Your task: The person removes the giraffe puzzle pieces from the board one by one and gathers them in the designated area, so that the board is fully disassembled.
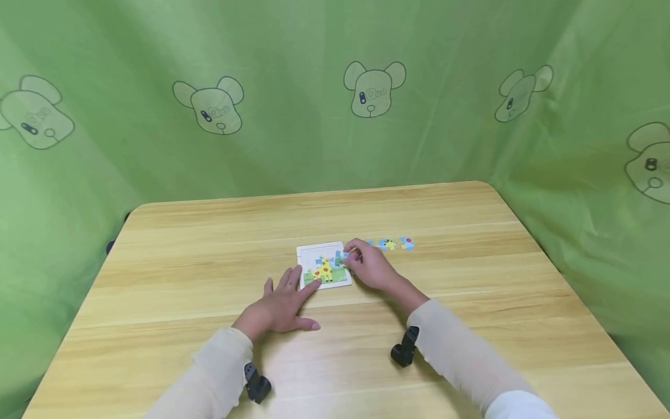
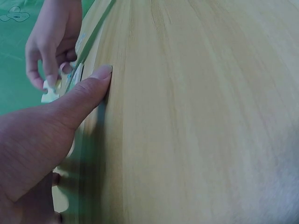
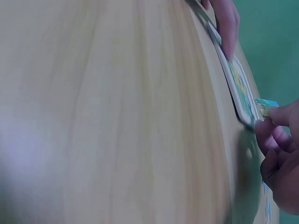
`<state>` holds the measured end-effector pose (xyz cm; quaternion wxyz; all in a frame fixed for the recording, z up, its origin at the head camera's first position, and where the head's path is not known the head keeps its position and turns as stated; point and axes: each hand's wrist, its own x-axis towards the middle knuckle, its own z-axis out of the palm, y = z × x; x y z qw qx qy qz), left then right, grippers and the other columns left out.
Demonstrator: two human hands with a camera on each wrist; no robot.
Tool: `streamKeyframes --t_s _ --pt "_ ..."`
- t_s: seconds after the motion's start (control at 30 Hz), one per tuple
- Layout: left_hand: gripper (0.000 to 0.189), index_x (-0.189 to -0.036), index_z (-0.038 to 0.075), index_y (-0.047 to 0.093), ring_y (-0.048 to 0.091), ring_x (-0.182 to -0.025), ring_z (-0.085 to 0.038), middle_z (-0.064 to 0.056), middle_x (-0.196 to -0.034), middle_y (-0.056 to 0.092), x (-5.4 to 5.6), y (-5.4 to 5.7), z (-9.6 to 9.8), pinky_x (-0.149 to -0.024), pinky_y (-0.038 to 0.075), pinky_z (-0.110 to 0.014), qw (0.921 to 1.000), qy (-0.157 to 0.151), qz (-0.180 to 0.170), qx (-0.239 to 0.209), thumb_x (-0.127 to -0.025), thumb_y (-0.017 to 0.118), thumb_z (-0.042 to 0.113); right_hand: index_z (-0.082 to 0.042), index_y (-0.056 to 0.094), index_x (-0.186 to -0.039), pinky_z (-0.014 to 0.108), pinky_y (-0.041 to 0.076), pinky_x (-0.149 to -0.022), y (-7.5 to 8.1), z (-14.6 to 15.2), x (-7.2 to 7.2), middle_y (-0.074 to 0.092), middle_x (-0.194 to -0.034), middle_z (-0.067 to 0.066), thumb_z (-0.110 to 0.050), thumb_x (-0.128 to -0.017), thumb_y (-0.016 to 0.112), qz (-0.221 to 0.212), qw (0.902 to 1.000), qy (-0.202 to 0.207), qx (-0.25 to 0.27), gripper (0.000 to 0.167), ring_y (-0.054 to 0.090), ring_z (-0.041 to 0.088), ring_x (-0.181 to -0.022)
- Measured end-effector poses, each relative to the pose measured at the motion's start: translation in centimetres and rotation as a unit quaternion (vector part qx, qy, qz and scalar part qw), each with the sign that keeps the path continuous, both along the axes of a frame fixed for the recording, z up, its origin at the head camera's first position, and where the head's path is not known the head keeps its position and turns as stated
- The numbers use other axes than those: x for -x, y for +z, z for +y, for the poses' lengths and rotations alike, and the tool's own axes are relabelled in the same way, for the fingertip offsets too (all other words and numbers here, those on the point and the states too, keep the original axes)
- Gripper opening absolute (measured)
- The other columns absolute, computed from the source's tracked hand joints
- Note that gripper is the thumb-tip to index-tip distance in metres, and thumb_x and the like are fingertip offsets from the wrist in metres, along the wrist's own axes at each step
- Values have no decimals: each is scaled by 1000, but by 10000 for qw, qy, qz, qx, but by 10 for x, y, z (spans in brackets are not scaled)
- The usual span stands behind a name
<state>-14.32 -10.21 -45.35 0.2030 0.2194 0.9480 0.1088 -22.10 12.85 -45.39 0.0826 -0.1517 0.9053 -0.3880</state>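
Note:
A white puzzle tray [image 1: 319, 249] lies on the table, partly filled with pieces that show a yellow giraffe with red spots on green grass. My left hand [image 1: 282, 304] rests flat with fingers spread, its fingertips on the tray's lower left edge and the thumb [image 2: 88, 91] stretched out beside it. Over the tray's right side, my right hand [image 1: 370, 267] pinches a blue puzzle piece [image 3: 266, 102] with a bit of yellow between thumb and forefinger. The curled fingers hide part of that piece. Bare white backing shows in the tray's upper part.
Several loose puzzle pieces lie in a row right of the tray, among them a blue and yellow piece [image 1: 388, 244] and a piece with a red dot [image 1: 406, 243]. The wooden table [image 1: 450, 361] ends at a green curtain [image 1: 293, 151] behind and at the sides.

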Motion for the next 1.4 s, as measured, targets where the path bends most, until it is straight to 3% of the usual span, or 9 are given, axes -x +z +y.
streamKeyframes --t_s 0.53,0.7,1.03,1.4 --pt "90 -151 31 17 0 -144 -39 -20 -157 -2 -1 2 0 -105 9 -69 10000 34 -32 -67 -79 55 69 -1 61 -112 27 41 -62 -3 48 4 54 -78 3 -13 -89 61 106 9970 -94 -756 26 47 15 -67" --pt "90 -151 32 17 0 -144 -39 -20 -157 -2 -1 1 0 -105 9 -69 10000 18 -13 -46 -79 55 69 -1 57 -117 28 41 -65 -4 52 4 53 -82 4 -13 -87 64 143 9964 -156 -816 33 47 16 -71" --pt "90 -151 32 17 0 -144 -38 -19 -158 -1 0 0 0 -106 10 -69 10000 27 12 -17 -79 55 70 -3 64 -112 32 42 -72 -4 55 3 58 -90 7 -8 -87 63 444 9945 174 -929 26 49 20 -82" --pt "90 -151 32 17 0 -144 -38 -19 -158 -2 0 0 0 -106 10 -69 10000 28 -17 -17 -79 55 69 1 61 -114 35 44 -80 -2 56 0 58 -97 9 -7 -87 62 256 9959 273 -820 28 50 22 -89"
